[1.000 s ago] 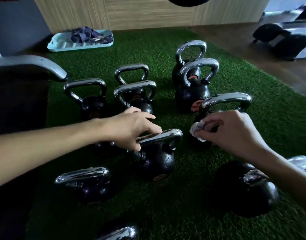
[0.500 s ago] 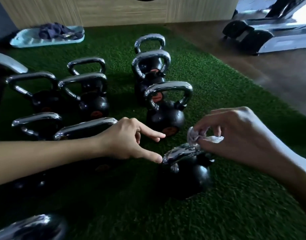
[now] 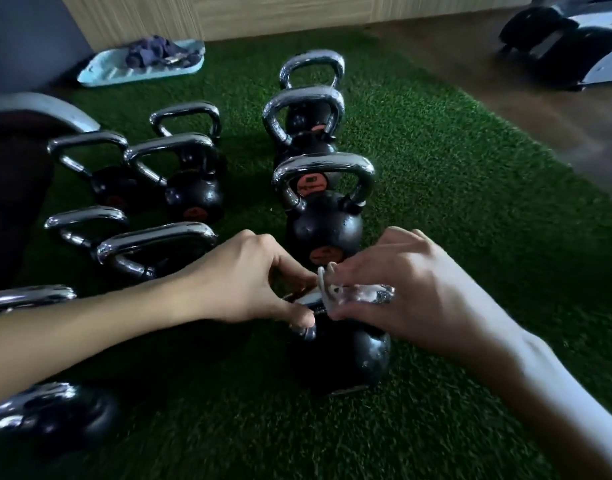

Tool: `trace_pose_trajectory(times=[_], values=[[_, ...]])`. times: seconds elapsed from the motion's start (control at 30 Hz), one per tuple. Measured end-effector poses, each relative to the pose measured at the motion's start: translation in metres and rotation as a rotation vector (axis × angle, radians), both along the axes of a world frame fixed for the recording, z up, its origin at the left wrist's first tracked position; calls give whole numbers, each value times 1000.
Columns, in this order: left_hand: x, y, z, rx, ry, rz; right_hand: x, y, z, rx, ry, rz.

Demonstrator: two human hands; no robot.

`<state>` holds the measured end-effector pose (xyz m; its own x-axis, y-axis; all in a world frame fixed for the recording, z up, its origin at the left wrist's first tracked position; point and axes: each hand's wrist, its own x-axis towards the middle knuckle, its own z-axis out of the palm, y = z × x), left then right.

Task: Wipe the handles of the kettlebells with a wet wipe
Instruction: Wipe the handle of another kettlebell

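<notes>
Several black kettlebells with chrome handles stand in rows on green artificial turf (image 3: 453,209). The nearest one in the right row (image 3: 346,358) sits under both hands. My left hand (image 3: 249,282) grips the left end of its chrome handle with thumb and fingers. My right hand (image 3: 411,299) pinches a crumpled white wet wipe (image 3: 353,292) and holds it wrapped on the right part of that handle. Most of that handle is hidden by my hands. Another kettlebell (image 3: 325,216) stands just behind.
A light blue tray (image 3: 100,72) with dark cloth lies at the far left by a wooden wall. More kettlebells (image 3: 190,192) stand to the left, one (image 3: 55,417) near the bottom left. Dark gym equipment (image 3: 567,43) sits at the top right on a brown floor.
Both hands left the earlier kettlebell and came to this right-row one. My left hand went from pointing beside the handle to gripping it; my right hand brought the wipe down onto the handle.
</notes>
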<state>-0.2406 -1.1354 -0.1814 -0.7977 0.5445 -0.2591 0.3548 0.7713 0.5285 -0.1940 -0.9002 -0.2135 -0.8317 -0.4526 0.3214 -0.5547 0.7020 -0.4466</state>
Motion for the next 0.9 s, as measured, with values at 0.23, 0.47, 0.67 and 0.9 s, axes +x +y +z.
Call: trace_pose_trajectory(times=[0.23, 0.47, 0.67, 0.9], values=[[4, 2, 1, 11, -33, 4, 12, -11, -12, -16, 121, -147], [14, -5, -7, -6, 92, -39, 17, -4, -21, -18, 169, -223], [17, -30, -16, 34, 99, -35, 26, -1, -22, -42, 170, -277], [16, -56, -19, 55, 33, -23, 23, -2, -4, -23, 55, -149]])
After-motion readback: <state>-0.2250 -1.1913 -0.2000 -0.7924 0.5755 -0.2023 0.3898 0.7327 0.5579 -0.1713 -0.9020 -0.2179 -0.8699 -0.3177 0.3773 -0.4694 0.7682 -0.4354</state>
